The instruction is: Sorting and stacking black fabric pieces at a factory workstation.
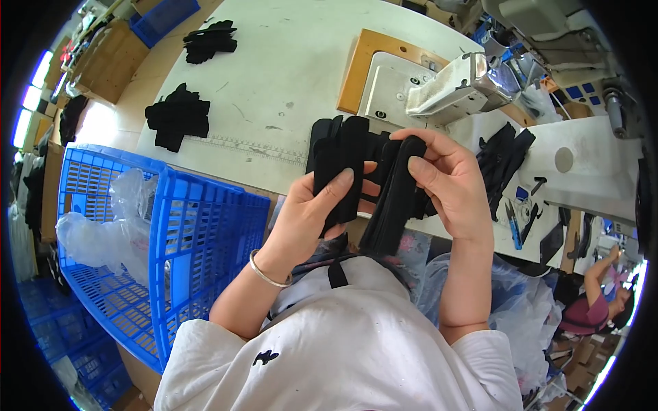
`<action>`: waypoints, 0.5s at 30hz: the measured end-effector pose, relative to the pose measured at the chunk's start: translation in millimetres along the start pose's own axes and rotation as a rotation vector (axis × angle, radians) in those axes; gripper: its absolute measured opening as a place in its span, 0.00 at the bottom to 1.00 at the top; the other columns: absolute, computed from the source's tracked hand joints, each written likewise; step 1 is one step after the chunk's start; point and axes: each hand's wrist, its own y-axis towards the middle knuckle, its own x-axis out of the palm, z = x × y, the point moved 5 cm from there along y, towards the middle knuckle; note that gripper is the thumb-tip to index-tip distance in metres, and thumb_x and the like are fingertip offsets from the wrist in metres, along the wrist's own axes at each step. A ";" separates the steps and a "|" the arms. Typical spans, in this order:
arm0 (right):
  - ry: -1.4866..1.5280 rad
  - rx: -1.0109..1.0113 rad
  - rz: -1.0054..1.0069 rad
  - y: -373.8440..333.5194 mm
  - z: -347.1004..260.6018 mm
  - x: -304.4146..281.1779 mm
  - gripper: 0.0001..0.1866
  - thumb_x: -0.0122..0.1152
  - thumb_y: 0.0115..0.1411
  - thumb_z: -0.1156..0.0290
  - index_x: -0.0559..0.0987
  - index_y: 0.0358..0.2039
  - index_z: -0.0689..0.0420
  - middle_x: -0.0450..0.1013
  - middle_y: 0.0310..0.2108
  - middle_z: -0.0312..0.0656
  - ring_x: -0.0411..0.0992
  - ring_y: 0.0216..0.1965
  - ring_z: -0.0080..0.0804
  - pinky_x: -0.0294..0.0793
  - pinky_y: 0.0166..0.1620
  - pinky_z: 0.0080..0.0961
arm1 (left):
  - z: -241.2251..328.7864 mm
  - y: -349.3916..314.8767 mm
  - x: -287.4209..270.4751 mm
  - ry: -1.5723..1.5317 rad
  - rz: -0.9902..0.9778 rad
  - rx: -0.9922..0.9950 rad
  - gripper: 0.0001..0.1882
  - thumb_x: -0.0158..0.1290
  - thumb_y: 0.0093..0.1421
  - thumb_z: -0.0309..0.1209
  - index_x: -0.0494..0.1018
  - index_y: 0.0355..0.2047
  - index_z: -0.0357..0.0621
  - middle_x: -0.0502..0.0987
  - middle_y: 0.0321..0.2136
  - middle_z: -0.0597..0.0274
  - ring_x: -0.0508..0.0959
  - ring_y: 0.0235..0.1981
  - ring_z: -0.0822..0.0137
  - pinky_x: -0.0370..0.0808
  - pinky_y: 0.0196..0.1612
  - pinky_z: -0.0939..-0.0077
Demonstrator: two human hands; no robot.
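A stack of black fabric strips (337, 154) is gripped in my left hand (317, 202), thumb across its front and fingers behind. Several more black strips (392, 205) hang slanting from my right hand (445, 175), pinched near their rounded upper end between thumb and fingers. The two bunches are held side by side over the table's near edge. Behind my right hand, further black pieces show only in part. On the white table (274, 75), two piles of black fabric pieces lie toward the left: the nearer pile (178, 116) and the farther pile (210, 41).
A sewing machine (452, 85) stands at the far right of the table. More black strips (504, 154) and blue-handled snips (513, 226) lie right of my hand. At left is a blue plastic crate (205, 226) with clear plastic bags (127, 205). Another person (595, 301) is at far right.
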 end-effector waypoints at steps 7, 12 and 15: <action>-0.049 -0.089 -0.001 -3.5 -2.7 -0.3 0.14 0.61 0.60 0.73 0.78 0.47 0.58 0.72 0.33 0.30 0.69 0.32 0.14 0.67 0.34 0.13 | -7.1 1.5 5.1 0.053 0.054 0.078 0.13 0.50 0.67 0.34 0.74 0.48 0.40 0.77 0.29 0.68 0.67 0.17 0.84 0.57 0.14 0.89; -0.329 -0.172 0.174 -13.8 -14.2 3.0 0.08 0.59 0.59 0.78 0.79 0.39 0.61 0.71 0.31 0.32 0.69 0.30 0.14 0.67 0.31 0.13 | -5.3 -1.5 5.9 0.347 0.108 0.253 0.14 0.48 0.68 0.32 0.73 0.50 0.38 0.76 0.31 0.66 0.69 0.21 0.82 0.65 0.21 0.89; -0.526 -0.240 0.222 -12.1 -9.8 6.5 0.06 0.62 0.57 0.77 0.80 0.35 0.62 0.70 0.29 0.34 0.66 0.24 0.16 0.66 0.28 0.14 | -6.0 0.1 11.1 0.520 0.166 0.489 0.14 0.49 0.66 0.27 0.72 0.51 0.37 0.74 0.33 0.63 0.72 0.26 0.77 0.68 0.27 0.86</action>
